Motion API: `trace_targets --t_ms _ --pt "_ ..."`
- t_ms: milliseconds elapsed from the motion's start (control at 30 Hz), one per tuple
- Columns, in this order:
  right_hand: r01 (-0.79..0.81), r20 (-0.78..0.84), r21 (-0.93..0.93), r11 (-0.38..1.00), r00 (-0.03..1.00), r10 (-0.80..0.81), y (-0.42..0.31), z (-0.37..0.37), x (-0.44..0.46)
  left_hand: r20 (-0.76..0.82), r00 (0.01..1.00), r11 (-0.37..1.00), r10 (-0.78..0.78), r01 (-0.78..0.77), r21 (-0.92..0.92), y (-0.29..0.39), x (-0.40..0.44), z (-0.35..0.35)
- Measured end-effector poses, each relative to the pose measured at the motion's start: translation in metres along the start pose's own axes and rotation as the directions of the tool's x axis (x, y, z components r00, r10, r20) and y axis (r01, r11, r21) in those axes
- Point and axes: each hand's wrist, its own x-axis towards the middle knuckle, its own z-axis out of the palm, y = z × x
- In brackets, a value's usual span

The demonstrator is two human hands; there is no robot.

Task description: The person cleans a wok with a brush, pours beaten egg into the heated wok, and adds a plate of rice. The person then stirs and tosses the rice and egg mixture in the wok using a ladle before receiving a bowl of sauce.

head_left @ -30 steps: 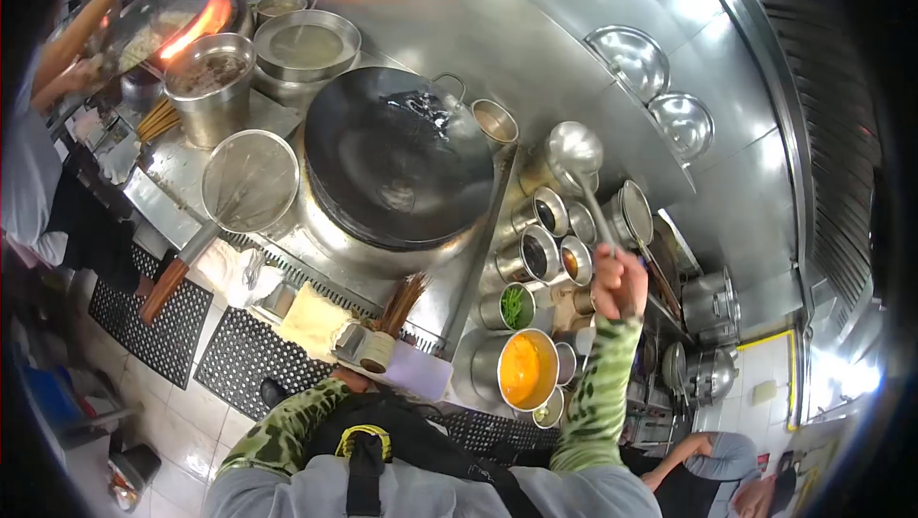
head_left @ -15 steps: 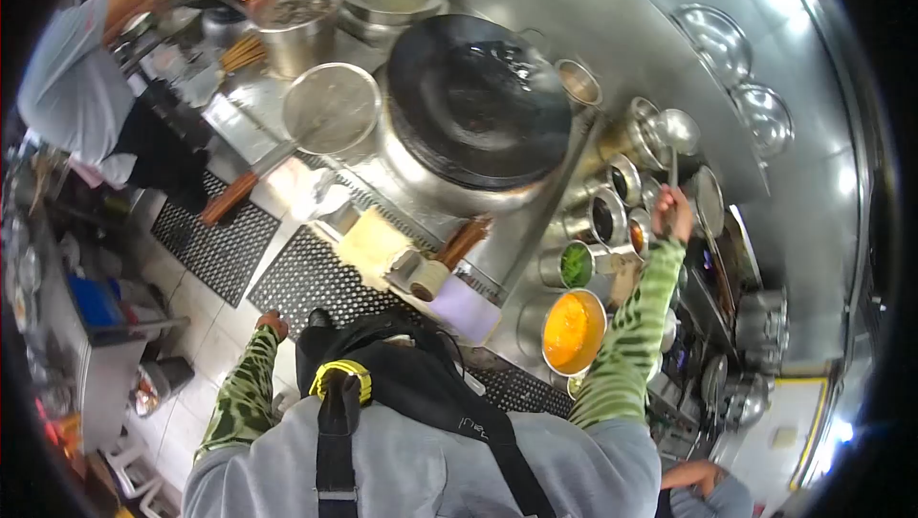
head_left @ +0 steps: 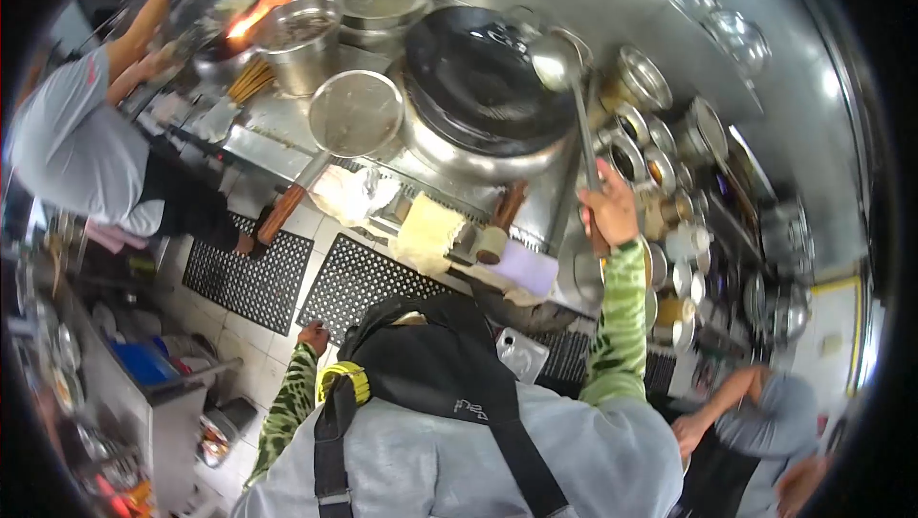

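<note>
My right hand (head_left: 612, 204) is closed around the wooden grip of a long-handled ladle (head_left: 581, 116). The ladle's metal bowl hangs over the right side of a large black wok (head_left: 478, 97), which has a wet sheen inside; whether they touch I cannot tell. Low at my left side, my left hand (head_left: 313, 336) looks loosely curled, with nothing visible in it. A round mesh strainer (head_left: 356, 114) with a wooden handle lies left of the wok. The wok's own wooden handle (head_left: 509, 204) points toward me, near a folded yellow cloth (head_left: 427, 231).
Metal pots of sauces (head_left: 626, 156) line the right side. A tall steel pot (head_left: 299, 44) and a wide pan (head_left: 384, 3) stand behind the strainer. At left, a co-worker (head_left: 81, 150) works beside a flame (head_left: 263, 9). Another person (head_left: 765, 422) is at lower right. Perforated mats (head_left: 368, 274) cover the floor.
My right hand has brought the ladle from the seasoning pots leftward to the wok's edge. The view has shifted. The flame at the left is larger, and more of the person at lower right shows.
</note>
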Motion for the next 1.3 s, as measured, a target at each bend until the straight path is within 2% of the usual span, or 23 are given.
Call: trace_targets --t_ms 67,133,200,233,267,333,467,533,633,667,767,833,867,933,1000,1033,1067,1100,1133,1167,1233,1267,1300 --pt "0.050 -0.034 0.124 0.991 0.998 -0.047 -0.016 0.015 -0.015 0.012 1.000 1.000 -0.018 0.018 0.023 -0.012 0.006 -0.021" --pt "0.032 -0.061 0.553 0.833 0.998 0.002 -0.010 0.033 -0.023 0.156 0.972 0.973 -0.175 0.195 -0.120 -0.079 0.031 -0.012" --pt "0.016 0.026 0.554 0.833 0.999 -0.037 0.050 0.045 -0.008 0.140 0.981 0.965 -0.131 0.094 0.246 -0.104 0.030 -0.023" --pt "0.147 -0.057 0.294 0.945 0.989 -0.137 0.075 0.065 -0.010 0.155 0.980 0.936 -0.122 0.061 0.348 -0.116 0.029 -0.025" --pt "0.254 -0.105 0.002 0.967 0.962 -0.252 0.085 0.080 -0.009 0.186 0.975 0.921 -0.120 0.039 0.387 -0.120 0.027 -0.028" --pt "0.081 -0.058 0.488 0.869 0.997 -0.060 0.070 0.082 -0.046 0.244 0.963 0.903 -0.113 -0.003 0.430 -0.130 0.024 -0.030" --pt "0.262 -0.377 0.537 0.802 0.925 -0.049 0.061 0.059 -0.141 0.362 0.932 0.864 -0.036 -0.153 0.479 -0.121 0.045 -0.022" --pt "0.144 -0.414 0.475 0.868 0.907 0.076 0.042 0.024 -0.202 0.415 0.909 0.838 0.033 -0.252 0.484 -0.102 0.066 -0.017" --pt "-0.084 -0.438 0.232 0.969 0.880 0.182 0.022 -0.023 -0.290 0.494 0.861 0.781 0.124 -0.391 0.486 -0.067 0.093 -0.003" --pt "-0.195 -0.434 0.116 0.974 0.872 0.226 0.016 -0.031 -0.312 0.515 0.843 0.764 0.152 -0.431 0.480 -0.054 0.099 0.000" --pt "-0.377 -0.405 0.065 0.924 0.836 0.370 0.010 -0.042 -0.345 0.576 0.779 0.698 0.248 -0.556 0.451 -0.015 0.121 0.023" --pt "-0.402 -0.369 0.075 0.913 0.839 0.400 0.014 -0.052 -0.348 0.630 0.714 0.569 0.305 -0.667 0.481 0.015 0.137 0.039" --pt "-0.409 -0.348 0.081 0.909 0.843 0.410 0.016 -0.058 -0.347 0.691 0.647 0.276 0.322 -0.762 0.586 0.040 0.137 0.045" --pt "-0.408 -0.271 0.126 0.904 0.862 0.427 0.021 -0.070 -0.344 0.782 0.552 0.130 0.288 -0.832 0.539 0.101 0.113 0.041" --pt "-0.396 -0.221 0.166 0.903 0.878 0.425 0.034 -0.080 -0.343 0.723 0.397 0.144 0.565 -0.910 0.388 0.116 0.104 0.043" --pt "-0.434 -0.203 0.166 0.886 0.864 0.461 0.042 -0.090 -0.342 0.648 0.545 0.461 0.532 -0.828 0.318 0.118 0.108 0.053" --pt "-0.368 -0.299 -0.030 0.929 0.890 0.343 0.050 -0.090 -0.341 0.583 0.678 0.728 0.447 -0.655 0.204 0.121 0.112 0.069" --pt "-0.304 -0.366 -0.234 0.924 0.907 0.206 0.059 -0.085 -0.340 0.582 0.590 0.610 0.560 -0.769 0.192 0.116 0.123 0.083" --pt "-0.244 -0.399 -0.433 0.868 0.915 0.058 0.066 -0.080 -0.339 0.586 0.600 0.627 0.545 -0.755 0.190 0.116 0.126 0.089" --pt "-0.196 -0.434 -0.507 0.839 0.899 -0.053 0.072 -0.076 -0.339 0.595 0.616 0.663 0.516 -0.727 0.179 0.116 0.129 0.095" --pt "-0.308 -0.441 -0.208 0.928 0.876 0.192 0.053 -0.079 -0.346 0.585 0.674 0.807 0.452 -0.589 0.055 0.099 0.152 0.117" --pt "-0.363 -0.420 -0.047 0.931 0.853 0.311 0.041 -0.079 -0.350 0.567 0.721 0.902 0.397 -0.421 -0.096 0.084 0.169 0.133" --pt "-0.350 -0.376 0.151 0.925 0.845 0.381 0.032 -0.081 -0.351 0.624 0.663 0.791 0.414 -0.601 0.114 0.096 0.167 0.122"
